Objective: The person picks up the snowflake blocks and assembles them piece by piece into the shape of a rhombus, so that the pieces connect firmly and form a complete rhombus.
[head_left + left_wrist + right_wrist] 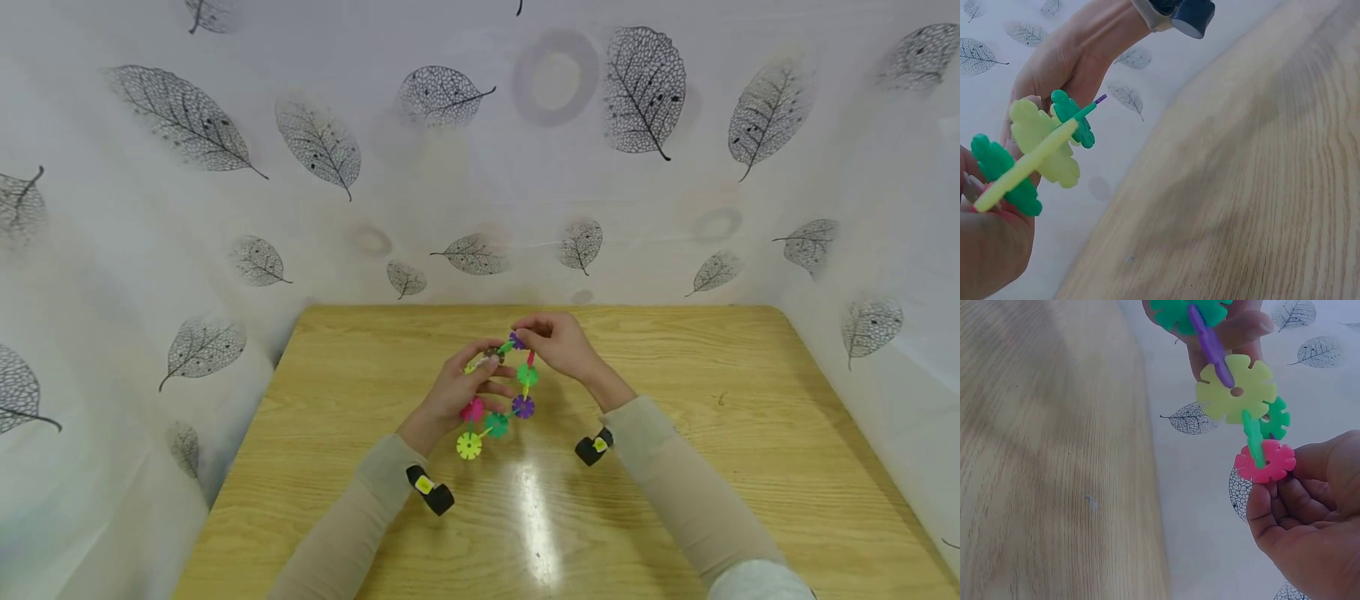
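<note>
A chain of notched plastic snowflake discs hangs above the table in a loop, its purple disc point(523, 407), teal disc point(497, 426) and yellow disc point(468, 446) lowest. My left hand point(457, 387) grips the chain near a brown disc, thumb on top and other fingers spread behind the loop. With thumb and fingertips, my right hand point(562, 343) pinches the far end by another purple disc point(516, 340). In the right wrist view, a pink disc point(1266, 461) meets the right fingertips. The left wrist view shows a pale yellow disc point(1041, 144) between green ones. Fingers hide some joints.
Beneath both hands lies a wood-grain table point(360, 517). A white sheet printed with leaves point(465, 183) stands behind it and along both sides. Each wrist carries a small black camera, one on the left cuff point(431, 490) and one on the right point(594, 447).
</note>
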`<state>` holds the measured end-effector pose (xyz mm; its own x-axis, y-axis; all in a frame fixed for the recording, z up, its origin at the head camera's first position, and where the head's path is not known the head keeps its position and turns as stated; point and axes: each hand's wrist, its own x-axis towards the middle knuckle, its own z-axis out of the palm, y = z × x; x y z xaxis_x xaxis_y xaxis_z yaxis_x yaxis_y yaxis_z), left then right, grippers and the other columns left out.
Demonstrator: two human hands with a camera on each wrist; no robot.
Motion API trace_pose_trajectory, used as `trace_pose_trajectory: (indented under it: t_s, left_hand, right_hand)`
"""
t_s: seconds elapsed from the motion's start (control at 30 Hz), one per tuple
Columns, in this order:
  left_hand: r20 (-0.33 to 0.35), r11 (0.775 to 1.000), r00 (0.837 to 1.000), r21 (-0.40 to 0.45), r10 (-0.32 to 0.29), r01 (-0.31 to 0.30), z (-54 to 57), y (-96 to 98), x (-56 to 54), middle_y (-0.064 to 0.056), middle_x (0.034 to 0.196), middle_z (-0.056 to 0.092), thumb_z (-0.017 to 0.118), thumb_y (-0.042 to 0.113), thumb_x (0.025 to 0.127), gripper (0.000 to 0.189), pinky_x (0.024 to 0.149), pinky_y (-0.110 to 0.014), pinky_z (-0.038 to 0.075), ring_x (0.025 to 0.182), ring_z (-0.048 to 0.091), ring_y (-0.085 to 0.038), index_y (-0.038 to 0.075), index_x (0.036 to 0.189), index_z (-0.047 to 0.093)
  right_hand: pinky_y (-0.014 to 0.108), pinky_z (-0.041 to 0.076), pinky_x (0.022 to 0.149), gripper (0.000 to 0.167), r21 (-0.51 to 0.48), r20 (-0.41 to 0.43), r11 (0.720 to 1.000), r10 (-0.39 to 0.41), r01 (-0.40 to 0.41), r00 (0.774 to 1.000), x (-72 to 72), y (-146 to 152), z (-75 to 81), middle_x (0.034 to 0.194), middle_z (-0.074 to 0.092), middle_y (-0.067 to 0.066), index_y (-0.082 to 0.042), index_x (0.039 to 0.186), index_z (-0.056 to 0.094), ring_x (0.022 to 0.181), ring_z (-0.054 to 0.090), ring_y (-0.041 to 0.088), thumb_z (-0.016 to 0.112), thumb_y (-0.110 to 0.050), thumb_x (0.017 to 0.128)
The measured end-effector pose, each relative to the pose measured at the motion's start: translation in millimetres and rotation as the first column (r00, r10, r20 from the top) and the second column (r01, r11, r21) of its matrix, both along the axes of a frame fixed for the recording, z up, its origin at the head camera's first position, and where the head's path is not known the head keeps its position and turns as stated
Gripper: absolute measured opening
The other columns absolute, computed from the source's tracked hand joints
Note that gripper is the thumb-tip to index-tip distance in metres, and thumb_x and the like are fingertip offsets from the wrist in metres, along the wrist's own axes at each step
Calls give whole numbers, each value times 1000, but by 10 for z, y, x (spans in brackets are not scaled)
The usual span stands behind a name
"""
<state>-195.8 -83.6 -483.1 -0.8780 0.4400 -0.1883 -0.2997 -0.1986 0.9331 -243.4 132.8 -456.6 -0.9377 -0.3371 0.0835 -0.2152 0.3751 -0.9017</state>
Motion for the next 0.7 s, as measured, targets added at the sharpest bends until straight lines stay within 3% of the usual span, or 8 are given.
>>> trace_pose_trajectory:
  t_s: [0.17, 0.27, 0.37, 0.47, 0.6, 0.7]
  left_hand:
    - [16, 1000, 1000, 15, 13, -13, 4, 16, 4, -17, 116, 74, 47, 17, 114, 37, 65, -32, 68, 81, 79, -19, 13, 150, 51]
    - [21, 1000, 1000, 23, 17, -18, -2, 21, 4, -25, 122, 71, 47, 18, 114, 37, 65, -32, 68, 81, 79, -18, 14, 151, 51]
    - [14, 1000, 1000, 25, 15, -15, -4, 23, -2, -35, 132, 64, 46, 18, 114, 37, 68, -33, 68, 82, 79, -19, 14, 151, 50]
    - [2, 1000, 1000, 24, 15, -15, 0, 28, -12, -38, 136, 61, 47, 19, 114, 37, 73, -37, 69, 84, 79, -20, 14, 150, 51]
    - [3, 999, 1000, 31, 28, -28, 14, 34, -16, -32, 129, 66, 46, 19, 114, 36, 75, -40, 69, 86, 80, -21, 14, 150, 51]
    - [8, 998, 999, 41, 38, -39, 27, 46, -14, -26, 127, 68, 46, 19, 114, 37, 72, -37, 69, 85, 80, -21, 14, 150, 50]
  right_hand:
    - [38, 64, 83, 25, -20, 24, 1000, -10, 10, 1000, 18, 3, 13, 110, 77, 23, 5, 122, 74, 99, 73, 39, 63, -12, 107]
    - [42, 64, 85, 26, -27, 41, 999, -25, 26, 999, 24, -4, 25, 111, 77, 22, 3, 123, 74, 103, 71, 44, 63, -14, 107]
    - [47, 64, 86, 26, -34, 44, 998, -41, 43, 998, 23, -11, 25, 110, 77, 21, 3, 123, 74, 100, 71, 41, 63, -15, 107]
    - [41, 64, 84, 26, -40, 46, 997, -62, 64, 997, 23, -20, 25, 107, 77, 20, 2, 122, 75, 94, 72, 32, 64, -16, 107]
    - [26, 60, 76, 25, -58, 59, 993, -95, 98, 994, 22, -36, 20, 105, 77, 19, 2, 120, 75, 89, 71, 23, 64, -16, 106]
    - [30, 61, 76, 24, -74, 73, 990, -118, 123, 990, 22, -47, 13, 104, 77, 17, 0, 119, 76, 86, 69, 20, 65, -17, 106]
